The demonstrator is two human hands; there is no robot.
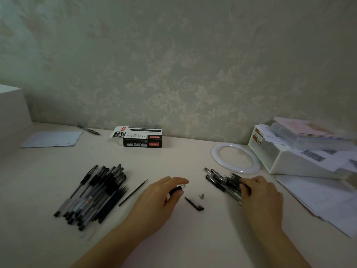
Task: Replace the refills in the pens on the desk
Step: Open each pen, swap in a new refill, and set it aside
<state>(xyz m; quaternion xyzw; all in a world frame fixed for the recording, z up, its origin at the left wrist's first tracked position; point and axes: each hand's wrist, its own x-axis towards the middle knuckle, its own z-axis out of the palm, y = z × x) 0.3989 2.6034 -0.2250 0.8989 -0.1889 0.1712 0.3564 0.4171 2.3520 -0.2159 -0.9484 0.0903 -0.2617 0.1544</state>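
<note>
My left hand holds a pen barrel with a black grip and a clear end, between thumb and fingers, at the desk's middle. Just right of it lie a black pen cap and a small metal tip. My right hand rests on a pile of black pens at the right, its fingers curled over them. A bigger heap of pens and refills lies at the left, with one loose refill beside it.
A black refill box stands by the wall. A white ring, a white organiser with papers, and loose sheets fill the right. A paper and a pen lie far left.
</note>
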